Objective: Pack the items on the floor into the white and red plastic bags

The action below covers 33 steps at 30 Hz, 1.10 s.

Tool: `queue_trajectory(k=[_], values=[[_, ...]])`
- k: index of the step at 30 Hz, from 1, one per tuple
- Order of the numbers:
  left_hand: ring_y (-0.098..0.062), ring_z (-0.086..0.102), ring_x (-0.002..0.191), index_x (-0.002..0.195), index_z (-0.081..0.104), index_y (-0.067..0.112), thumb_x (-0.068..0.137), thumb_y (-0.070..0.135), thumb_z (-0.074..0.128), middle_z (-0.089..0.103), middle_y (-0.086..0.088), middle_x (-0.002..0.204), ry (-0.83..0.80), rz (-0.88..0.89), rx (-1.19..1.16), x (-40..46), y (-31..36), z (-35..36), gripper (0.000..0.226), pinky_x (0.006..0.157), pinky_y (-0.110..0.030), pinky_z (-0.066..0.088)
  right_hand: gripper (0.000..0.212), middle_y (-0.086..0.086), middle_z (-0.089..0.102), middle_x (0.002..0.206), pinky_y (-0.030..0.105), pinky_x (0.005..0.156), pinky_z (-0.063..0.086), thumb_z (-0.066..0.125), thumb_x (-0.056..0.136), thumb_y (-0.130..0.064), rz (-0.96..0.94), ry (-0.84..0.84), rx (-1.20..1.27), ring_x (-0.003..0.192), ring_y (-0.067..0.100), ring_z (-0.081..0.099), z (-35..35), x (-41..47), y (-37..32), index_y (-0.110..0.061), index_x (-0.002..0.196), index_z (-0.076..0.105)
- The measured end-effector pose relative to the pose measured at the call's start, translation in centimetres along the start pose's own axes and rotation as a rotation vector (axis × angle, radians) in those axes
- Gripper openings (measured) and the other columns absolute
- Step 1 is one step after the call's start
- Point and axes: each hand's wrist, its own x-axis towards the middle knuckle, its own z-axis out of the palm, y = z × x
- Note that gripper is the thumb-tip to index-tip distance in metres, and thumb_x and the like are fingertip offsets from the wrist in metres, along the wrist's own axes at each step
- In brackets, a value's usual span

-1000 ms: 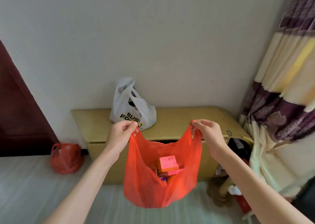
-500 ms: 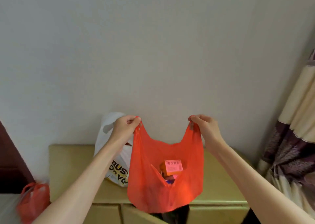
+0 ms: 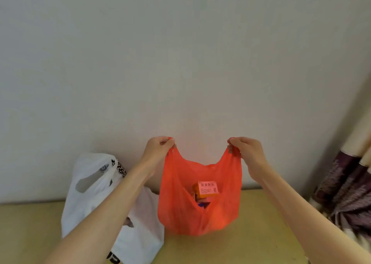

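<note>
Left hand (image 3: 158, 147) and right hand (image 3: 248, 150), apart, each pinch a red bag (image 3: 200, 213) handle; orange box (image 3: 207, 189) inside, print unreadable; white bag (image 3: 90, 199) beside, lettering cut off

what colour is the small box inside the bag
Orange with a pink label, the small cardboard box, clearest in the head view.

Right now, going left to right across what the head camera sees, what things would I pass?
White plastic bag → left hand → red plastic bag, with an orange box inside → right hand → patterned curtain, all above the yellow cabinet top.
</note>
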Motion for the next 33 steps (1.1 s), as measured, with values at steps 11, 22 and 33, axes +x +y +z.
queue_trajectory(k=[11, 22, 33], values=[[-0.014, 0.054, 0.065, 0.076, 0.064, 0.011, 0.092, 0.009, 0.05, 0.062, -0.002, 0.071, -0.067, -0.144, 0.041, 7.1, -5.1, 3.5, 0.021, 0.065, -0.025, 0.045, 0.021, 0.006, 0.059, 0.061, 0.018, 0.052, 0.04, 0.059, 0.086, -0.01, 0.153, -0.008, -0.077, 0.055, 0.013, 0.051, 0.3, 8.2, 5.4, -0.007, 0.066, 0.064], [-0.018, 0.055, 0.065, 0.069, 0.063, 0.016, 0.091, 0.005, 0.051, 0.063, -0.006, 0.07, -0.032, -0.215, 0.115, 7.3, -7.8, 5.0, 0.028, 0.066, -0.031, 0.046, 0.029, 0.003, 0.061, 0.061, 0.018, 0.055, 0.04, 0.057, 0.088, -0.013, 0.161, -0.165, -0.147, 0.056, 0.007, 0.052, -0.7, 9.6, 8.6, -0.005, 0.061, 0.063], [-0.015, 0.058, 0.069, 0.077, 0.062, 0.011, 0.092, 0.007, 0.052, 0.066, -0.004, 0.077, -0.185, -0.371, 0.088, 5.6, -9.8, 5.5, 0.018, 0.065, -0.022, 0.05, 0.028, 0.008, 0.055, 0.064, 0.013, 0.043, 0.031, 0.059, 0.085, -0.009, 0.337, -0.27, -0.301, 0.046, 0.009, 0.04, -1.6, 9.5, 11.9, -0.01, 0.058, 0.063]])
